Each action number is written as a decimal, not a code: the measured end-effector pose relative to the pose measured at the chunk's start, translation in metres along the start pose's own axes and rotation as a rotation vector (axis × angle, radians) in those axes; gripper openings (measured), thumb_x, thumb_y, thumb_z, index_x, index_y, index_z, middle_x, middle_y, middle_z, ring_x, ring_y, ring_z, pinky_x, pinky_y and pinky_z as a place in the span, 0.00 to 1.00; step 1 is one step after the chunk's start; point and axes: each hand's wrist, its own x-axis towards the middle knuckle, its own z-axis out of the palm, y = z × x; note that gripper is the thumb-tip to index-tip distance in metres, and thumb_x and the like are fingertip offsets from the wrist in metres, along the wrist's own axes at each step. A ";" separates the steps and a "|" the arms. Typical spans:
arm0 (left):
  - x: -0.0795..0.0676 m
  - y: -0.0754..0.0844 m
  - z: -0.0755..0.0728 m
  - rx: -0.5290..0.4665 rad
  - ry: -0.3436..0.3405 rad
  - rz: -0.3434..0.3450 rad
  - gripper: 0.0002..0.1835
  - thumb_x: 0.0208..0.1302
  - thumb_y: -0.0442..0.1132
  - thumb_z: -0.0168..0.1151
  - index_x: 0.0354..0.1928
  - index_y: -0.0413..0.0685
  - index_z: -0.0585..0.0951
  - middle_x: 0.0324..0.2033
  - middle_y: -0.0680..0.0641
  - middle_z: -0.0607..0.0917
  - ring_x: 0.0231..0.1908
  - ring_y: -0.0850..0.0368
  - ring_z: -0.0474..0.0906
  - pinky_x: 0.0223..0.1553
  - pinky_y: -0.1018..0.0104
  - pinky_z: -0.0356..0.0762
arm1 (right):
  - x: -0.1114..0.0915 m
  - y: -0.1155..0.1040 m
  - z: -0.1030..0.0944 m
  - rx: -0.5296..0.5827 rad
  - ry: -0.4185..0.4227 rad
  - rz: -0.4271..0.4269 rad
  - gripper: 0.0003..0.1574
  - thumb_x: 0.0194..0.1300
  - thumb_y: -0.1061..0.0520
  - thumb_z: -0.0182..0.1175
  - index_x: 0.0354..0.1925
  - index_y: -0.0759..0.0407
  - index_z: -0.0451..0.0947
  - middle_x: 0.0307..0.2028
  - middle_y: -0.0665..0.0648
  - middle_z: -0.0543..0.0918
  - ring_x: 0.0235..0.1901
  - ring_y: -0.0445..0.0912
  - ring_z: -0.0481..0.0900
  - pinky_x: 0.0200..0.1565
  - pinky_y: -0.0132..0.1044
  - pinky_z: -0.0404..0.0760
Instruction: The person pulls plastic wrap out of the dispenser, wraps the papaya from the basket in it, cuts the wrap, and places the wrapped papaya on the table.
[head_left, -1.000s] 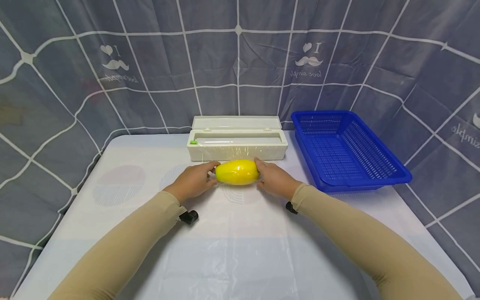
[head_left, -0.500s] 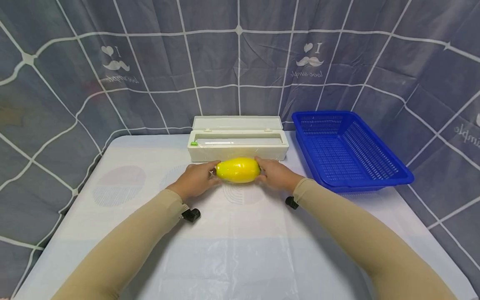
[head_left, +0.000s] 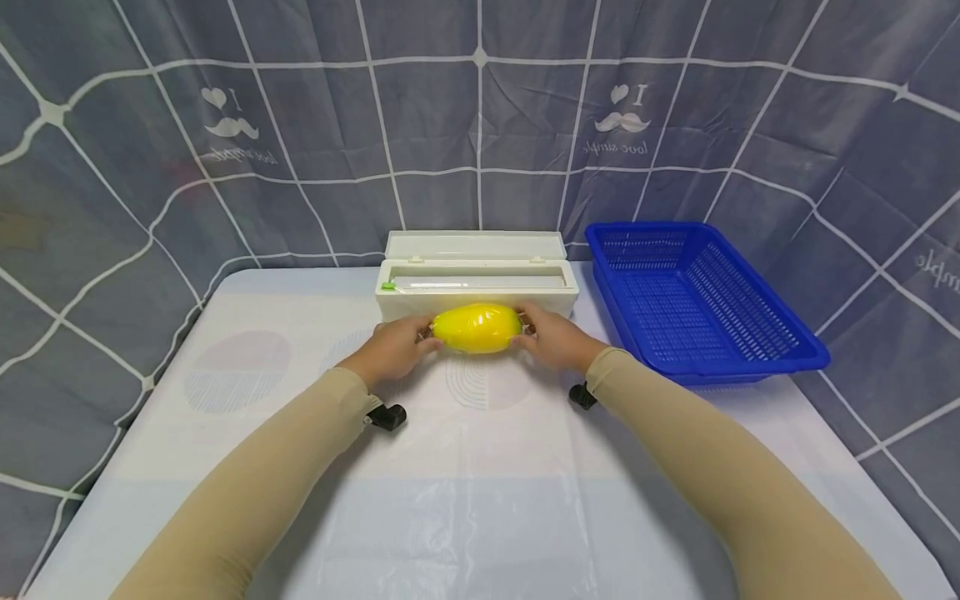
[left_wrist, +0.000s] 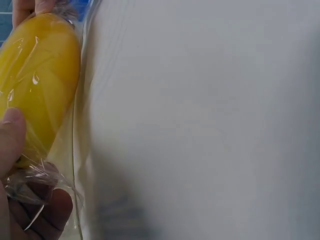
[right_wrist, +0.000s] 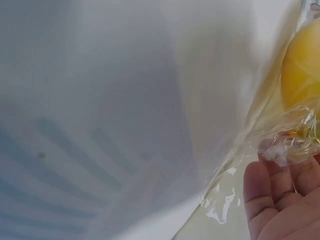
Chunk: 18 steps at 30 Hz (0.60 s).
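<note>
A glossy yellow oblong fruit (head_left: 477, 327) wrapped in clear cling film lies sideways just in front of a white cling film dispenser (head_left: 480, 302). My left hand (head_left: 392, 347) holds its left end; in the left wrist view the thumb (left_wrist: 12, 135) presses on the fruit while curled fingers sit under bunched film. At the opposite end, my right hand (head_left: 557, 337) grips the fruit, its fingers (right_wrist: 282, 185) bent beneath loose cling film (right_wrist: 295, 145). The dispenser's lid (head_left: 476, 245) stands raised, and a green slide cutter (head_left: 388, 286) is at its left side.
A blue perforated basket (head_left: 750, 367) stands at the back right, close to the right hand. A pale patterned cloth covers the table (head_left: 465, 517). Grey checked curtains (head_left: 420, 117) enclose the back and sides.
Both hands have moved the fruit a little away from me, up against the front of the dispenser, seemingly rolling it. The basket and dispenser have stayed in place.
</note>
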 end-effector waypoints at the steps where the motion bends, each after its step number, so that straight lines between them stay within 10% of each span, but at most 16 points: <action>1: 0.001 0.000 0.000 -0.007 0.000 -0.005 0.26 0.78 0.54 0.59 0.70 0.49 0.77 0.55 0.45 0.87 0.62 0.43 0.81 0.68 0.36 0.60 | 0.001 0.001 -0.001 0.013 -0.001 0.003 0.38 0.79 0.48 0.60 0.78 0.57 0.60 0.69 0.66 0.77 0.67 0.60 0.77 0.71 0.57 0.74; 10: 0.000 -0.003 -0.002 -0.026 0.122 -0.056 0.36 0.75 0.56 0.62 0.78 0.49 0.68 0.73 0.38 0.73 0.75 0.36 0.64 0.72 0.33 0.53 | 0.007 0.004 -0.005 0.063 0.002 0.023 0.39 0.80 0.46 0.56 0.80 0.55 0.60 0.72 0.66 0.74 0.72 0.61 0.73 0.75 0.58 0.69; 18: -0.003 0.008 -0.003 0.159 0.188 0.108 0.52 0.56 0.54 0.81 0.79 0.55 0.65 0.76 0.41 0.67 0.76 0.36 0.61 0.71 0.35 0.55 | 0.008 0.001 -0.010 0.032 0.002 0.009 0.37 0.79 0.48 0.58 0.79 0.56 0.63 0.69 0.67 0.78 0.69 0.61 0.76 0.73 0.58 0.72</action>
